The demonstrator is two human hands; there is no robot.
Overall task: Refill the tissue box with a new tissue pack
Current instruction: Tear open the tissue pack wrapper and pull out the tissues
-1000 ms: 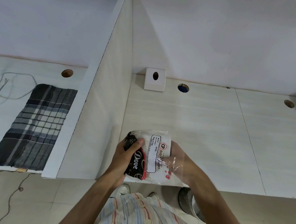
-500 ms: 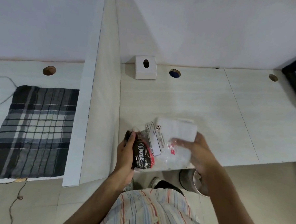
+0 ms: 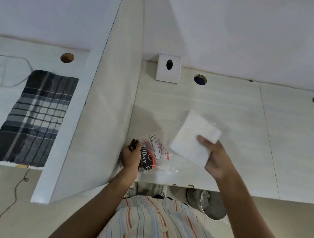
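The right hand (image 3: 216, 159) grips one thick, square stack of white tissues (image 3: 195, 138), soft-edged and matte, fingers curled over its near corner with the thumb beneath. The stack is tilted and lifted above the pale, faintly grained desk (image 3: 226, 108). The left hand (image 3: 131, 156) is closed around one crumpled clear plastic wrapper (image 3: 155, 153), glossy and creased, printed with a black and red label and a white sticker; the wrapper rests near the desk's front edge, just beside the stack but apart from it.

One small white tissue box (image 3: 168, 68), cube-shaped with a dark oval slot in its top, stands at the back of the desk against the wall, well apart from both hands. Three round cable holes show in the desk surfaces. A white upright divider panel (image 3: 106, 105) splits the desk; left of it lies one dark checked cloth (image 3: 34, 119), woven and flat, with a thin looped cord (image 3: 11, 71) nearby.
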